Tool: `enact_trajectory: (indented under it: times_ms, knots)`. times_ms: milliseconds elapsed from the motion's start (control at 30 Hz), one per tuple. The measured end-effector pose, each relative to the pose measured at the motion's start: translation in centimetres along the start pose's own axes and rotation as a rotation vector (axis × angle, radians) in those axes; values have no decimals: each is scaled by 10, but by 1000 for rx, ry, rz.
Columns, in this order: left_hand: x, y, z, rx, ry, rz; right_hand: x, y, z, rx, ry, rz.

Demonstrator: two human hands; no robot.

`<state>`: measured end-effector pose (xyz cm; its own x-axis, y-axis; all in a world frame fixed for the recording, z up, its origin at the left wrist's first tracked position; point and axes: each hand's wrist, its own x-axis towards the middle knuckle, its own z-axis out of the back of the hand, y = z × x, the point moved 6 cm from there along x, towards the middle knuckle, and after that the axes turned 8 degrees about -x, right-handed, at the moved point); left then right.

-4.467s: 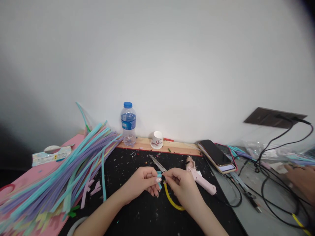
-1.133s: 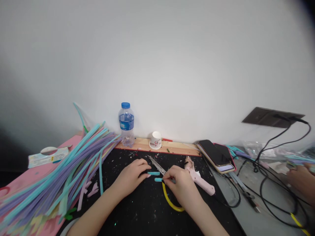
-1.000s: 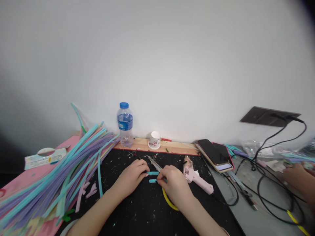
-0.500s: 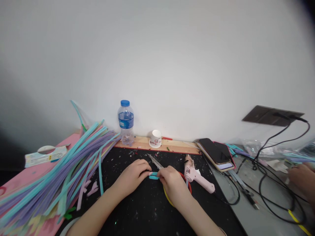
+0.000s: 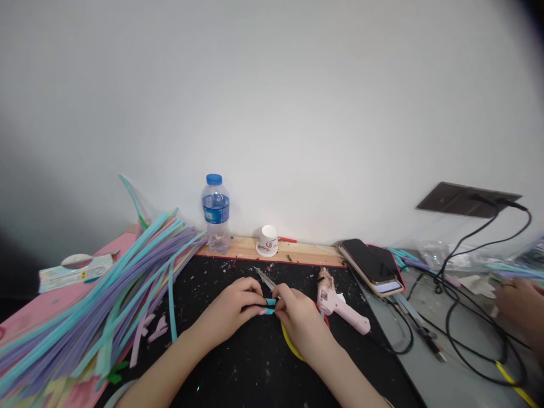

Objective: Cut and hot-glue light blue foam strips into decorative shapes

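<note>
Two short turquoise lengths, which look like a bent pipe cleaner [image 5: 269, 311], span the small gap between my hands. My left hand [image 5: 236, 306] pinches them from the left with thumb and fingers. From the right, the fingertips of my right hand [image 5: 300, 317] are closed on the other end, whose tip is hidden. Scissors [image 5: 264, 277] lie on the black mat beneath my right hand; the blades point up-left, and parts of the yellow and red handles show around the hand. A pale pink hot glue gun [image 5: 346, 313] rests right of that hand.
Pipe cleaners [image 5: 140, 289] pile up on the left over a pink surface. A water bottle [image 5: 217, 218] and paper cup [image 5: 267, 241] stand by the wall. Phones [image 5: 374, 263] and black cables [image 5: 453, 317] lie right, near another person's hand [image 5: 521, 306].
The two turquoise lengths between my hands have spread apart, leaving a wider gap between them. My right fingers have shifted slightly. The scissors and glue gun stay in place.
</note>
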<state>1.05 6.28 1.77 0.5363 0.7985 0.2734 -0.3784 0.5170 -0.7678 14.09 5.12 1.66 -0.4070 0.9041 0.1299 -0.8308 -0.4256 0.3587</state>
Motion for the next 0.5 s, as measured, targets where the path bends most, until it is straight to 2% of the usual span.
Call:
enact_trajectory:
  times_ms: [133, 267, 333, 400, 467, 500]
  knots:
    - [-1, -6, -8, -119, 106, 34, -7, 9, 9, 70, -8, 26]
    - [-7, 2, -14, -338, 266, 224, -10, 2, 29, 182, 21, -39]
    - [-15, 8, -21, -495, 412, 363, -10, -15, 40, 43, 47, -169]
    - [-24, 9, -27, -643, 561, 465, -11, -29, 43, -251, 139, -259]
    - [-28, 7, -29, -748, 627, 507, -13, -34, 42, -318, 177, -271]
    - [-28, 6, -29, -781, 618, 512, -13, -33, 39, -354, 189, -265]
